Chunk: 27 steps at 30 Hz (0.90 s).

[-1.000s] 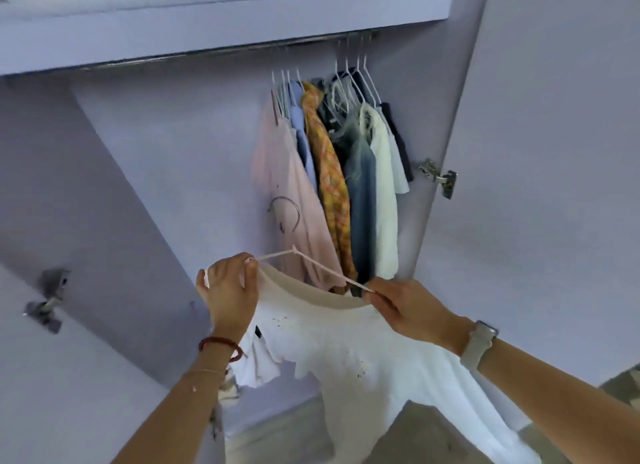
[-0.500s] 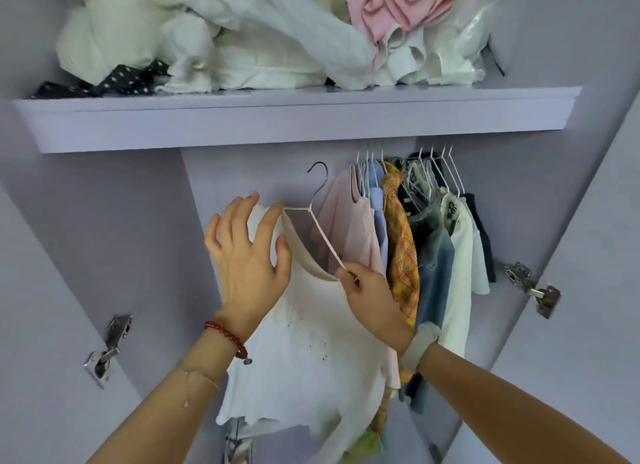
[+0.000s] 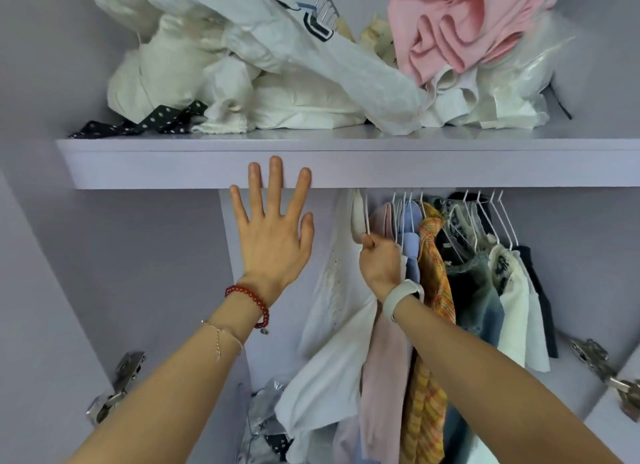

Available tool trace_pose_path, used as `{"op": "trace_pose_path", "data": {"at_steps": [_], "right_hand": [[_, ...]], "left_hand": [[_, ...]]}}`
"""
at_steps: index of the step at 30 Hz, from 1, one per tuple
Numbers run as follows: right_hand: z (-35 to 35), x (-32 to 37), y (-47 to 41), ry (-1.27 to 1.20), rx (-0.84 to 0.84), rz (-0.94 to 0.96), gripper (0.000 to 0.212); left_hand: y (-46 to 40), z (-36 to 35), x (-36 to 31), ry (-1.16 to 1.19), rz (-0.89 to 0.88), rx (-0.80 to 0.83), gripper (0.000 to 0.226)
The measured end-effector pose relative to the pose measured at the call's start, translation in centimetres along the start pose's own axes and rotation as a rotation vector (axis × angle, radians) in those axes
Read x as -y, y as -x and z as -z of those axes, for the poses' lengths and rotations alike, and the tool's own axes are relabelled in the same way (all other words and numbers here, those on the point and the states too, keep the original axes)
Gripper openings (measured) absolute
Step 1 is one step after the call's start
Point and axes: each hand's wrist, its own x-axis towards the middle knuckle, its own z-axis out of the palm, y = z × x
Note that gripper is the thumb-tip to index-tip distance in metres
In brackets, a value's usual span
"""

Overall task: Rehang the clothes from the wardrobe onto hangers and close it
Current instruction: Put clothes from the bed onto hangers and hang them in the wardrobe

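With the left hand (image 3: pixel 273 235) spread open, the hanger (image 3: pixel 366 218) pinched by the right hand (image 3: pixel 379 263) could miss the hidden rail, dropping the shirt (image 3: pixel 341 311).

A home wardrobe (image 3: pixel 346 166): hung clothes (image 3: pixel 478 290) under a heaped shelf.

Soft, even daylight on a lilac wardrobe, wide-angle view.

Light falls from behind the camera, bright on the heap of white clothes (image 3: pixel 242 72) and flat on the shelf (image 3: pixel 450 166) front, with no glare. Dimmer shade sits under the shelf, around the hanging garments (image 3: pixel 485 273). The left hand (image 3: pixel 273 235) casts only a faint shadow. Edges bow outward with lens distortion; the forearms and lower corners look soft, slightly smeared.
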Motion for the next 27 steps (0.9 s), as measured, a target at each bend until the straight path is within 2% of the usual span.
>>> {"op": "trace_pose_path", "data": {"at_steps": [4,7,16,19,22,25,27], "right_hand": [[-0.5,0.1,-2.1,-0.004,0.027,-0.128,0.029],[-0.5,-0.5,-2.3,0.082,0.049,-0.199,0.029],[0.9,-1.7,-3.3,0.154,0.122,-0.192,0.027],[1.5,-2.1,-2.3,0.235,0.147,-0.138,0.029],[2.0,-2.6,-0.1,0.246,0.136,-0.019,0.022],[3.0,-3.2,3.8,0.18,0.14,0.109,0.044],[4.3,-4.1,7.1,0.174,0.127,0.172,0.05]], "left_hand": [[0.0,-1.2,0.5,-0.064,-0.032,-0.081,0.059],[0.0,-1.7,0.9,-0.107,-0.042,-0.101,0.06],[0.1,-0.9,0.3,-0.085,-0.013,-0.025,0.062],[0.5,-0.1,-0.3,0.009,0.031,0.039,0.067],[2.4,0.5,-1.1,0.11,0.073,0.12,0.065],[6.0,0.7,-1.6,0.196,0.128,0.197,0.061],[9.1,0.5,-2.0,0.239,0.148,0.257,0.058]]}}
